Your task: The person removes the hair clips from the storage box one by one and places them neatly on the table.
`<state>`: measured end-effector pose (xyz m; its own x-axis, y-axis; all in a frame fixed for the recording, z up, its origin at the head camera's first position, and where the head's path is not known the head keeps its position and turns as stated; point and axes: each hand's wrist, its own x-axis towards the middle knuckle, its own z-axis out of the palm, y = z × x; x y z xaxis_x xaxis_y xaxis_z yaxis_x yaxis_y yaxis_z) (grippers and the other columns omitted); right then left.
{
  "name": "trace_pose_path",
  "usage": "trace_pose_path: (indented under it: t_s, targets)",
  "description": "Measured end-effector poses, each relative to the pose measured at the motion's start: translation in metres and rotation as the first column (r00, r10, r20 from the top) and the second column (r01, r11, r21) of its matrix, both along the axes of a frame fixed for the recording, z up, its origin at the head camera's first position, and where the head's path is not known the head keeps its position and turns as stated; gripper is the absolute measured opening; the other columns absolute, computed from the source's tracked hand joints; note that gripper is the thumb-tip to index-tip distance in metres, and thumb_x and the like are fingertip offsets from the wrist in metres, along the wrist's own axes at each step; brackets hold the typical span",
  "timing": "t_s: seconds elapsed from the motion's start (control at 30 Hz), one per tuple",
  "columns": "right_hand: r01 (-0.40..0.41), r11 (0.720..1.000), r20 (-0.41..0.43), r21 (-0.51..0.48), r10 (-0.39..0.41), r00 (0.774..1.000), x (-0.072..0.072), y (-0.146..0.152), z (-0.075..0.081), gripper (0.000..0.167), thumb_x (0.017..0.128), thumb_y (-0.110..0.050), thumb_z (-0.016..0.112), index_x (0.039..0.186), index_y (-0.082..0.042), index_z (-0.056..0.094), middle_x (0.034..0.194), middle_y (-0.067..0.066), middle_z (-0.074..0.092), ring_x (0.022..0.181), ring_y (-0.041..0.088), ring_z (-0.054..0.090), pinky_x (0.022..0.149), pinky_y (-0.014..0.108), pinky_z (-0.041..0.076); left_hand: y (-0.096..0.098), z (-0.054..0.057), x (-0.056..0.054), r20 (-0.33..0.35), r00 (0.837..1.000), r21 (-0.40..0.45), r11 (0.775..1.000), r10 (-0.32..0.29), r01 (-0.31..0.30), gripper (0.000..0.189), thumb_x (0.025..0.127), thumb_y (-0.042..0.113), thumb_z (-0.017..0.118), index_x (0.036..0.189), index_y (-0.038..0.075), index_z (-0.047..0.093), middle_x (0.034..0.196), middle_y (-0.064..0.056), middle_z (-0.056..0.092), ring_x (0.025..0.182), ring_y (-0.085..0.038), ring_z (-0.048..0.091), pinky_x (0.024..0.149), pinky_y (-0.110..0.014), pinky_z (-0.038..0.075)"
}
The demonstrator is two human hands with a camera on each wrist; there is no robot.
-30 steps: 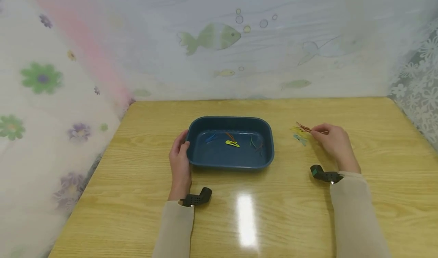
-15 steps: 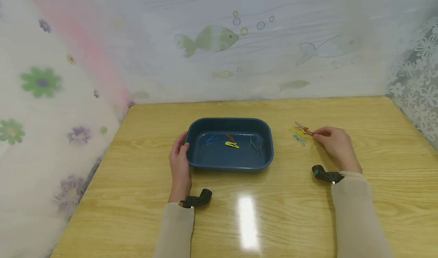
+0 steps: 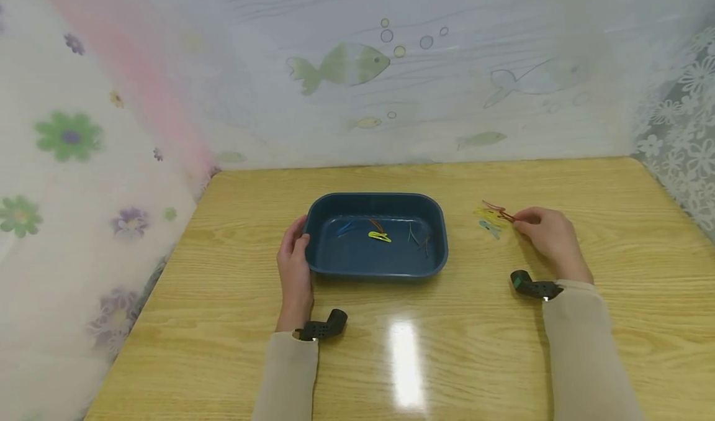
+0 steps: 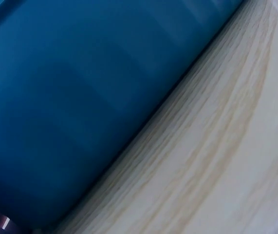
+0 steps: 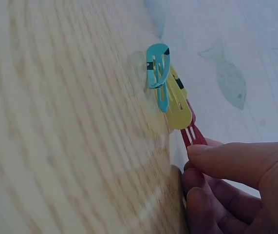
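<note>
My left hand [image 3: 296,269] grips the left wall of a dark blue plastic basin [image 3: 357,259], thumb at the rim. In the left wrist view the basin's outer wall [image 4: 95,87] fills the upper left. Inside lie a yellow snap hair clip [image 3: 380,237], a blue clip [image 3: 344,228], an orange-red one [image 3: 377,225] and thin green and dark ones. To the right, my right hand [image 3: 552,241] pinches a red snap hair clip [image 5: 192,136] between thumb and fingers. Beside it are a yellow clip [image 5: 179,118], a light blue clip [image 5: 158,63] and another reddish clip [image 3: 493,206].
The wooden table [image 3: 223,297] carries the basin and the small clip pile. A patterned sheet [image 3: 436,110] with fish hangs behind the table's far edge. Each wrist wears a black camera, and a bright light reflection lies on the tabletop near the front.
My right hand has shifted slightly right, drawing the red clip a little away from the pile. The left hand stays on the basin, and the clips inside it have not moved.
</note>
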<state>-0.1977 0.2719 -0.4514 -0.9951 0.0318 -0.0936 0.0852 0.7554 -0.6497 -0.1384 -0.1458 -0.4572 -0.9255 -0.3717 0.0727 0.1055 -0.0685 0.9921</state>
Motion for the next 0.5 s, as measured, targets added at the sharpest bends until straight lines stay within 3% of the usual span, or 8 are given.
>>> trace_pose_path:
  t_s: [0.23, 0.5]
  targets:
    - [-0.033, 0.999, -0.030, 0.029, 0.034, 0.999, -0.0005, 0.0000, -0.0016, 0.032, 0.091, -0.029, 0.049, 0.109, -0.005, 0.059, 0.112, 0.021, 0.054, 0.107, 0.038, 0.042, 0.087, 0.052, 0.031, -0.0029, -0.0108, -0.0051, -0.011, 1.000, 0.025, 1.000, 0.010, -0.009, 0.032, 0.092, 0.012, 0.042, 0.121, 0.020, 0.054, 0.122, 0.007, 0.050, 0.113, -0.008, 0.043, 0.096, -0.030, 0.033]
    - [-0.055, 0.997, -0.036, 0.046, 0.057, 0.998, -0.0010, 0.0006, -0.0017, 0.028, 0.090, -0.026, 0.051, 0.108, -0.006, 0.060, 0.109, 0.019, 0.056, 0.102, 0.035, 0.045, 0.084, 0.050, 0.032, -0.0019, -0.0101, -0.0052, -0.021, 1.000, 0.022, 1.000, 0.020, -0.020, 0.032, 0.092, 0.012, 0.042, 0.120, 0.021, 0.055, 0.120, 0.006, 0.051, 0.111, -0.009, 0.044, 0.094, -0.031, 0.034]
